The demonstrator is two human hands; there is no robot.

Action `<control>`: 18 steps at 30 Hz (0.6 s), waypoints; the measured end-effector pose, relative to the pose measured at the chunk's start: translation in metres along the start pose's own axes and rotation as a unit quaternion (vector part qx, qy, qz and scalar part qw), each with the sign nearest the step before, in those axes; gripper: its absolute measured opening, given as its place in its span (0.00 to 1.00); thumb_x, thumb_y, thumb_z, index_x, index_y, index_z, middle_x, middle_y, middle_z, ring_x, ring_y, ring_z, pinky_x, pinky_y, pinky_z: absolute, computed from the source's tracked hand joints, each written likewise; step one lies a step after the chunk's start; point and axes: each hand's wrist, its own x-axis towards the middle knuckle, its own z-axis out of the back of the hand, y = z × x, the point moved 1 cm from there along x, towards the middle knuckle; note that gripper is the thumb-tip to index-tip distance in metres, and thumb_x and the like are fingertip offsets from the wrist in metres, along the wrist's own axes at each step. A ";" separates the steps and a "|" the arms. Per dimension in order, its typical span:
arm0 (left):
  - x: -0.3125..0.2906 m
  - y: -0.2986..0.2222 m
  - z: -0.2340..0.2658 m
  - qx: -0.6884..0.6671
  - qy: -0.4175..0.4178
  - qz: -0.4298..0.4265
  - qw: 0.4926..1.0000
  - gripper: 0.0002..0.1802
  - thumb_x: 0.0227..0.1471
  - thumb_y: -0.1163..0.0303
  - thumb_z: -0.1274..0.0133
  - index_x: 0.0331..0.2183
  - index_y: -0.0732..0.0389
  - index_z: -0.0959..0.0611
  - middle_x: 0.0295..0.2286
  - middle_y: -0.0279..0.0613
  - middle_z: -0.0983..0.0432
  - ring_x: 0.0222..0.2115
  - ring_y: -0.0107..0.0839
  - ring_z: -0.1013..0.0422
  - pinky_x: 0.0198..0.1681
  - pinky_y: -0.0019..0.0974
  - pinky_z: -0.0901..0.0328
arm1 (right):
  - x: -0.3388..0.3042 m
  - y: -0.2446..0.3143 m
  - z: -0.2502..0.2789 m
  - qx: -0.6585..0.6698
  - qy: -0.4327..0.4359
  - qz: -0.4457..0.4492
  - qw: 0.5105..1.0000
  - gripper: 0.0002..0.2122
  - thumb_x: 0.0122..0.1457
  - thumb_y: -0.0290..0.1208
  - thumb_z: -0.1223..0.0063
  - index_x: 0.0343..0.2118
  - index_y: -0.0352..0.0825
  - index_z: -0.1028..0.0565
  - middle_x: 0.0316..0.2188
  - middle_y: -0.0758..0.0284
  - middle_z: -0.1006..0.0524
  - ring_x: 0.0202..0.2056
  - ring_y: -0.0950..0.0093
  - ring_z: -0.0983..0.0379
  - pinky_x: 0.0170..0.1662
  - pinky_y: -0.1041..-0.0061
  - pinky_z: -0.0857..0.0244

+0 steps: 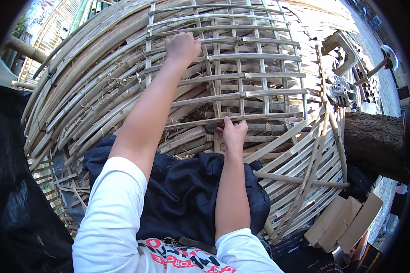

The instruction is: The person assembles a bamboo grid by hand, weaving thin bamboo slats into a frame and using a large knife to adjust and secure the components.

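Left hand [183,47] is apparently gripping the lattice [264,75]; right hand [233,133] is pinching its near slat [196,123]; shirt [108,216] is showing lettering [182,260].

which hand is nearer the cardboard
Right. The right hand touches the lattice, left of and beyond the cardboard; the left hand is farther left and beyond.

The view's upper edge cut off the bamboo lattice [255,56], and the left hand [182,48] hid its own fingertips.
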 end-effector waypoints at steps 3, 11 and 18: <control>0.027 -0.011 -0.003 0.052 0.073 0.051 0.995 0.28 0.57 0.47 0.56 0.44 0.60 0.18 0.43 0.50 0.22 0.46 0.45 0.26 0.50 0.53 0.36 | 0.003 -0.007 0.002 0.019 -0.004 0.012 1.000 0.09 0.60 0.21 0.48 0.40 0.28 0.36 0.33 0.58 0.24 0.28 0.72 0.23 0.26 0.75 0.24; 0.052 -0.032 -0.020 -0.086 0.178 0.153 0.968 0.24 0.53 0.56 0.51 0.44 0.62 0.18 0.45 0.51 0.22 0.47 0.46 0.25 0.49 0.48 0.32 | 0.000 -0.006 0.001 0.024 -0.007 -0.006 1.000 0.09 0.60 0.21 0.48 0.39 0.28 0.36 0.32 0.59 0.24 0.28 0.73 0.24 0.26 0.75 0.24; 0.053 -0.029 -0.021 -0.128 0.174 0.147 0.965 0.27 0.54 0.50 0.52 0.47 0.61 0.19 0.48 0.49 0.24 0.51 0.44 0.29 0.55 0.51 0.38 | -0.002 0.001 0.001 0.030 -0.003 -0.012 0.999 0.09 0.60 0.21 0.48 0.39 0.29 0.35 0.32 0.59 0.24 0.29 0.73 0.24 0.27 0.75 0.24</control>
